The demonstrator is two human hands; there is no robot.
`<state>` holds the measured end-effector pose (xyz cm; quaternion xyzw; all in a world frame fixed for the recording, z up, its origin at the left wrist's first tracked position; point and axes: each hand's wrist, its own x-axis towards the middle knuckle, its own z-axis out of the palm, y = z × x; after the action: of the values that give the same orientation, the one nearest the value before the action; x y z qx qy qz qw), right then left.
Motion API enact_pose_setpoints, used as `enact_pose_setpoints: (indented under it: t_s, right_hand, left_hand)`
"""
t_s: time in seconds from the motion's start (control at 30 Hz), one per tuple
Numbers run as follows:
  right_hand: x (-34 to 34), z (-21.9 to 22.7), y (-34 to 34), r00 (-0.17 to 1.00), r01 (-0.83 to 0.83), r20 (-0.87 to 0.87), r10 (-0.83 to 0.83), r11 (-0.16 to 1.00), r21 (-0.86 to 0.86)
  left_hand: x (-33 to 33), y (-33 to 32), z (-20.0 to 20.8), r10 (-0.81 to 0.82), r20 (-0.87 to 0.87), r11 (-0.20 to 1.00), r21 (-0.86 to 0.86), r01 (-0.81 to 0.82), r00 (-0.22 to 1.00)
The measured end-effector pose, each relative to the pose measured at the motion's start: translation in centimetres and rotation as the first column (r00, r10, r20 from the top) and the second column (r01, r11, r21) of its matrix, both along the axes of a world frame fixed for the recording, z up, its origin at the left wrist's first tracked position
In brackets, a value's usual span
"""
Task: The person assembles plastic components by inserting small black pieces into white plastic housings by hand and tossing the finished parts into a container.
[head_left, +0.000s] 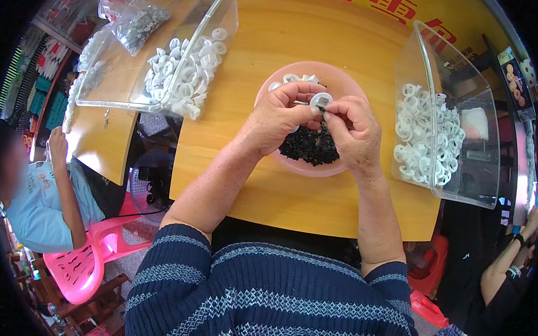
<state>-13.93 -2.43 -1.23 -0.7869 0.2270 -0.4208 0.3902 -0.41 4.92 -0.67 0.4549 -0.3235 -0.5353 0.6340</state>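
My left hand is closed on a small white round plastic part, held over the pink bowl between thumb and fingers. Against the lower edge of that part, the thumb and fingertips of my right hand are pinched on a tiny dark piece, mostly hidden by the fingertips. Below both hands, many small black pieces lie heaped in the bowl. Several white parts show at the bowl's far side, partly behind my left hand.
On the left, a clear plastic bin holds white parts and stands by a bag of dark pieces. Another clear bin with white ring-shaped parts sits at the table's right edge. People sit at left and right.
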Motion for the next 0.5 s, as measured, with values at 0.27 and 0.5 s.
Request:
enact_pose_setpoints:
  t_s: [0.27,0.5]
  right_hand:
    - [0.24,-0.38,-0.1,0.988,-0.133,0.144,0.062,0.819,0.559]
    - [-0.02,-0.29,-0.13,0.992,-0.123,0.038,0.12,0.864,0.488]
  left_hand:
    - [-0.44,0.02,0.13,0.022,0.104,0.999,0.041,-0.026,0.994]
    - [-0.55,0.11,0.28,0.03,0.185,0.998,0.046,-0.039,0.982]
